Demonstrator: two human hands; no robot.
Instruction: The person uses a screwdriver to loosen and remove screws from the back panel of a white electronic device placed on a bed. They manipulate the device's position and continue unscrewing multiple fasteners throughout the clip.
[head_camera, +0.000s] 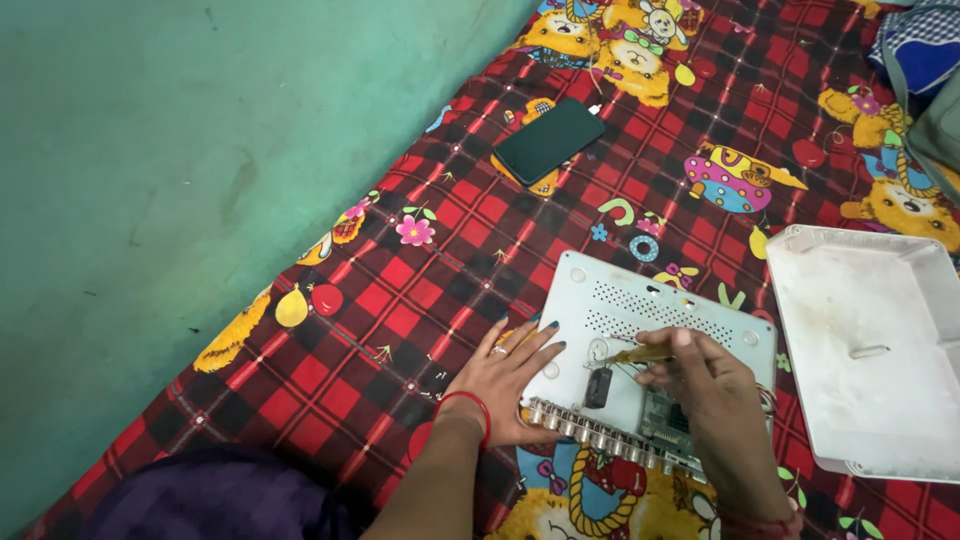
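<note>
Bracing a grey device case (640, 320) on the checked bedsheet (400, 290).
Left hand (510, 375) lies flat, fingers spread, on the case's near-left edge; right hand (700, 385) pinches a thin brass-coloured tool (632, 355), its long axis pointing left across the case toward the left fingers.

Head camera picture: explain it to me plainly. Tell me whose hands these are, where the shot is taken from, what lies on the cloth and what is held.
The single picture comes from a camera on a person's head, looking down at their own bare hands. They work on a red checked cloth with cartoon bears, beside a green wall. The left hand lies flat, fingers spread, on the edge of a white electronic box with vent holes and a row of metal connectors. The right hand pinches a thin yellowish tool against the box. To the right lies an upturned white cover. Farther off lies a dark phone.
</note>
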